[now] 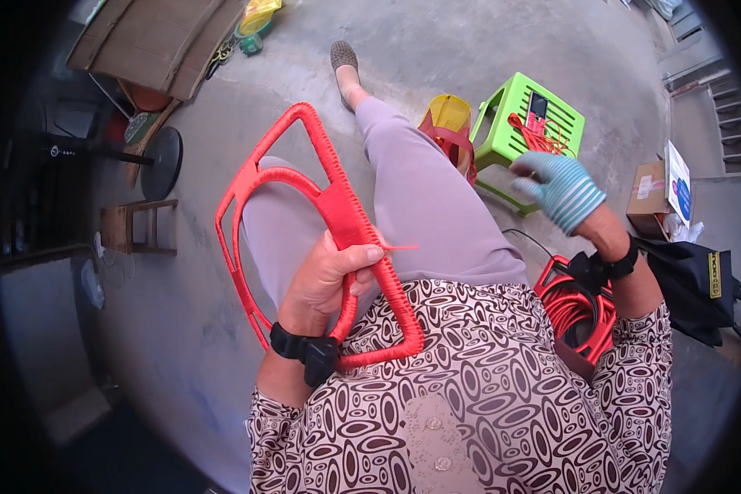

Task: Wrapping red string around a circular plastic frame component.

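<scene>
My left hand (337, 270) is closed around one long side of a red wrapped frame (309, 123), a four-sided shape with a curved ring inside. A flat red band covers the bar just above my grip, and a short red strand (402, 248) sticks out by my thumb. The frame rests tilted over my lap and left thigh. My right hand (560, 188), in a striped blue-green glove, is raised off to the right, close to the near edge of a green plastic stool (514, 105). Its fingers are apart, with nothing visible in them. Loose red cord (552, 144) lies on the stool.
A red and black phone (537, 111) lies on the stool. Beside it stands a yellow and red bag (447, 115). Several red frames (576, 309) are stacked at my right side, near a black umbrella (692, 280) and a cardboard box (646, 193). A wooden stool (132, 226) stands left.
</scene>
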Available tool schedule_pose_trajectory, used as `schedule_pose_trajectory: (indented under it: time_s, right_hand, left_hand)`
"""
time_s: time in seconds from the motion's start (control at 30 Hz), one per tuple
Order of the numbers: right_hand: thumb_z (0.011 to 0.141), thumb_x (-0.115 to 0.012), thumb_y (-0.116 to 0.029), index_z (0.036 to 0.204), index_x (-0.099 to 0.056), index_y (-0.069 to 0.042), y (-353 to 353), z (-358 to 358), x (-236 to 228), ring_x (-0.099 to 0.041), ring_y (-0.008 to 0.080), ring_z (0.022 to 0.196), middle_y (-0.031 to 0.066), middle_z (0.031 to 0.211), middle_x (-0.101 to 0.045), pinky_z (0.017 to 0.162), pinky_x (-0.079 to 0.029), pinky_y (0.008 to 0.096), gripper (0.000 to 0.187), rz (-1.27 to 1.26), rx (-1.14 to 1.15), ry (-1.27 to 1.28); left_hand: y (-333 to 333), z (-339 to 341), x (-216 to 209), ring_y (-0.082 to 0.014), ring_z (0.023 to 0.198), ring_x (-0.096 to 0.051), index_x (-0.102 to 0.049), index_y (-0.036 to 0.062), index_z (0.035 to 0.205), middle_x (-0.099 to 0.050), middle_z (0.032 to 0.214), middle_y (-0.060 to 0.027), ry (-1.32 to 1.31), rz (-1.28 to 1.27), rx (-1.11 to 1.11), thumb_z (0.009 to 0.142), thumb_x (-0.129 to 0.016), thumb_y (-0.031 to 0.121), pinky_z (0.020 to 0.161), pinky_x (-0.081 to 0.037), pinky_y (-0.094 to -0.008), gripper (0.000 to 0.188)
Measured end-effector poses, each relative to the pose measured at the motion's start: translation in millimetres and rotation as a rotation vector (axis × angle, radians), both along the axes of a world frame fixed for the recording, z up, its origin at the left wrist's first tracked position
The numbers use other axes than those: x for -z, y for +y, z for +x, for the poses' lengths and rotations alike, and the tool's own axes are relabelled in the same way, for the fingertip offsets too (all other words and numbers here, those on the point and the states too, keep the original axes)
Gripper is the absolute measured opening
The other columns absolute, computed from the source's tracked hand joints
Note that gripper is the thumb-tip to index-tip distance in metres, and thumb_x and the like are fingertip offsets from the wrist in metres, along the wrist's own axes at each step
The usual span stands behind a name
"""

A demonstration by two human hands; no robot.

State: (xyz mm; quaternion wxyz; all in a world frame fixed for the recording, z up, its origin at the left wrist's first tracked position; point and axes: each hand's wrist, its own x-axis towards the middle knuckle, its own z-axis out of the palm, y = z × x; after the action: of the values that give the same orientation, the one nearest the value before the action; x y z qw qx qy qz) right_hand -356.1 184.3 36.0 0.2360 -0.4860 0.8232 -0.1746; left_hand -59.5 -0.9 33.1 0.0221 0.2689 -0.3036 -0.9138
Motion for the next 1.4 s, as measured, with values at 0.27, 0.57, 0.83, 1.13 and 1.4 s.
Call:
schedule_pose_trajectory:
  time_s: [0.27, 0.57, 0.83, 1.13, 1.4]
  right_hand:
    - [0.088, -0.064, -0.026, 0.1, -0.068, -0.005, 70.9, 18.3, 13.3, -0.067, 0.0276, 0.075, 0.014, 0.086, -0.069, 0.073, -0.053, 0.0361, 0.025, -0.125, -0.115, -0.376]
    - [0.084, -0.063, -0.038, 0.097, -0.068, -0.007, 372.8, -68.1, 113.2, -0.066, 0.0366, 0.09, 0.0185, 0.096, -0.069, 0.08, -0.051, 0.0441, 0.034, 0.258, 1.169, 0.326]
    - [0.085, -0.066, -0.033, 0.101, -0.064, -0.005, 448.8, 53.1, 188.9, -0.065, 0.0395, 0.094, 0.022, 0.097, -0.068, 0.082, -0.051, 0.0466, 0.033, 0.434, 1.589, 0.373]
    - [0.078, -0.072, -0.033, 0.109, -0.065, -0.006, 441.8, 66.4, 189.9, -0.065, 0.0365, 0.1, 0.0212, 0.104, -0.068, 0.085, -0.052, 0.0457, 0.041, 0.589, 1.628, 0.19]
    - [0.07, -0.081, -0.033, 0.11, -0.064, -0.004, 435.6, 73.1, 196.8, -0.066, 0.0366, 0.1, 0.0227, 0.106, -0.067, 0.085, -0.052, 0.0449, 0.052, 0.57, 1.579, 0.309]
  left_hand:
    - [-4.2, 0.1, 31.1, -0.0016, 0.046, -0.038, -0.054, 0.0012, 0.094, -0.052, 0.073, -0.0009, -0.003, -0.137, -0.034, 0.084, -0.065, 0.01, 0.035, -0.03, -0.0152, 0.017]
    - [-14.3, 19.3, 56.3, -0.0041, 0.051, -0.034, -0.046, 0.0007, 0.088, -0.043, 0.08, -0.0059, 0.161, 0.027, -0.026, 0.087, -0.066, 0.006, 0.032, -0.037, -0.0155, 0.021]
    - [-18.0, 3.4, 53.7, -0.0038, 0.052, -0.035, -0.047, 0.001, 0.092, -0.043, 0.082, -0.0057, 0.134, 0.034, 0.018, 0.091, -0.063, 0.008, 0.031, -0.035, -0.0156, 0.018]
    - [-18.6, 4.7, 46.9, -0.0044, 0.053, -0.038, -0.046, 0.001, 0.097, -0.044, 0.085, -0.0071, 0.128, 0.111, -0.035, 0.094, -0.059, 0.009, 0.033, -0.037, -0.0151, 0.015]
    - [-17.1, 1.1, 38.5, -0.0049, 0.053, -0.038, -0.044, 0.001, 0.095, -0.043, 0.08, -0.0063, 0.094, 0.094, -0.052, 0.095, -0.057, 0.009, 0.033, -0.038, -0.0155, 0.015]
